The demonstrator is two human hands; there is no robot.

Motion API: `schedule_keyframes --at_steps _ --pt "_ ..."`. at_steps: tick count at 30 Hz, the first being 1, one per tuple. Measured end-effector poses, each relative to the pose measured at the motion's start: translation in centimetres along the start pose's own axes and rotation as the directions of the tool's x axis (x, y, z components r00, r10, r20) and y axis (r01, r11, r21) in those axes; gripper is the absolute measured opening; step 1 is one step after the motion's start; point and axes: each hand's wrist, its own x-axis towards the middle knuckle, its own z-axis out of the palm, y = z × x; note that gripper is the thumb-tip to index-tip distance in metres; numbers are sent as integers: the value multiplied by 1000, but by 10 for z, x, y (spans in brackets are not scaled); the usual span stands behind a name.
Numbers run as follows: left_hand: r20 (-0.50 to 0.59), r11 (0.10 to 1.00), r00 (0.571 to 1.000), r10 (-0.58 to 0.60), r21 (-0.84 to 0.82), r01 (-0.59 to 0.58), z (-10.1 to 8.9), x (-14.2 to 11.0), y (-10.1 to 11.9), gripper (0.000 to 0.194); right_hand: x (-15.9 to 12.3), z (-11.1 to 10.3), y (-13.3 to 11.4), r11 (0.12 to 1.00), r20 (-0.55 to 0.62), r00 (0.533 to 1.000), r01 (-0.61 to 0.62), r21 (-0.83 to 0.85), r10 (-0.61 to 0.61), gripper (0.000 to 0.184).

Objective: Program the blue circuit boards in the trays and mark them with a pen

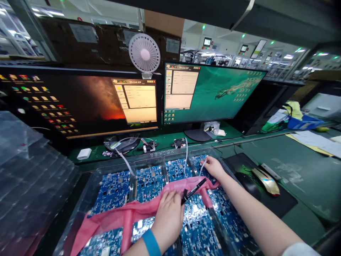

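Under our hands sits a clear plastic tray (149, 160) of blue circuit boards (113, 193), stiff but fragile, best taken by the edges. Our left hand (167, 220) lies spread on a soft pink sheet (128, 213); whether it grips the black marker (193, 192) beside it we cannot tell. Our right hand (213, 169) pinches a thin white cable (203, 167).
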Motion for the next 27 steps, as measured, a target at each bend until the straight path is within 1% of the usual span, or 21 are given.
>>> schedule_keyframes --at_steps 6,16,22,27 --pt "11 1000 1000 -7 -27 7 0 1 0 37 0 2 1 1000 21 1000 -3 -24 3 26" --pt "-32 998 999 -8 -70 6 2 0 -1 34 -2 1 -3 999 6 1000 -11 -40 12 27" --pt "-40 997 999 -4 -73 1 -1 0 1 32 -1 2 -2 999 40 999 24 -45 -22 23" --pt "-41 998 999 2 -62 -4 -1 -1 0 32 -3 -1 -10 994 48 998 49 -102 -44 24"
